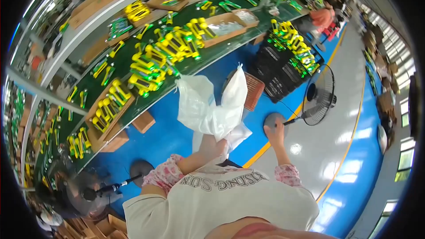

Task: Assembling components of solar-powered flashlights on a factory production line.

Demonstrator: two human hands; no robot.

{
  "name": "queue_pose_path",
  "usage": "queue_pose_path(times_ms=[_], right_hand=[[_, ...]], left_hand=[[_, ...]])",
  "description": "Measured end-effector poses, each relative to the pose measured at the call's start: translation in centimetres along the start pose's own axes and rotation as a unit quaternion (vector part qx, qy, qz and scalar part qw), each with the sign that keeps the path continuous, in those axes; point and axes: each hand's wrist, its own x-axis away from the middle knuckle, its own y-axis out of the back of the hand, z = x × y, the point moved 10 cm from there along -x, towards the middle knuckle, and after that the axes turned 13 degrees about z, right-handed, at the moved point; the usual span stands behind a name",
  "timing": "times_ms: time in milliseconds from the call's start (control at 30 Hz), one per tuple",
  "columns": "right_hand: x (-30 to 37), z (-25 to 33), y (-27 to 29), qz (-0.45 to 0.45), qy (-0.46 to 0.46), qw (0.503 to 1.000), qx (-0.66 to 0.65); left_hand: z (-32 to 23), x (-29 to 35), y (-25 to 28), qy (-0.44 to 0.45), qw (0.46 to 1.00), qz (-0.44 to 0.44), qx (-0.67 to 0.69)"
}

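My left hand (213,148) is closed on the gathered lower part of a white plastic bag (204,114). The bag stands up above my fist, its two upper corners spread apart and its top loose. More crumpled white plastic hangs beside that hand. My right hand (277,133) is stretched out to the right with nothing visible in it. In the picture it overlaps the round grey base (271,123) of a standing fan; whether it touches the base I cannot tell.
A green conveyor belt (208,59) carries piles of yellow-and-green packaged items (152,59) and cardboard trays (226,28). Black crates (279,71) hold more of them. A reddish basket (254,90) stands on the blue floor. Fans stand right (318,97) and left (95,192). A co-worker (321,17) is farther off.
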Motion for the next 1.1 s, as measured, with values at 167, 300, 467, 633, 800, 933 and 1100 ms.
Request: queue_pose_path(times_ms=[167, 300, 467, 633, 800, 933, 1100], right_hand=[[-7.8, -9.9, -7.9, 0.166, 0.092, 0.966, -0.178], [-18.0, -1.4, -6.4, 0.193, 0.154, 0.969, -0.006], [-30.4, 1.2, -3.0, 0.033, 0.212, 0.971, -0.1], [-36.2, 5.5, 4.3, -0.038, 0.125, 0.962, -0.241], [-41.5, 8.8, 15.7, -0.118, 0.005, 0.98, -0.162], [-48.7, 11.8, 21.8, -0.122, -0.005, 0.989, -0.079], [-57.5, 18.2, 28.2, -0.136, 0.07, 0.983, 0.101]], left_hand=[[-6.4, -13.4, 1.7, -0.006, 0.986, -0.054, 0.16], [-10.5, -22.8, 2.5, -0.13, 0.984, -0.064, 0.103], [-9.9, -35.1, 1.2, -0.207, 0.947, -0.053, 0.239], [-1.9, -46.4, 7.2, -0.175, 0.925, -0.081, 0.327], [7.5, -53.9, 10.4, -0.081, 0.903, -0.09, 0.413], [16.9, -57.0, 9.4, -0.03, 0.891, -0.184, 0.415], [28.7, -61.0, 3.6, 0.083, 0.883, -0.196, 0.417]])
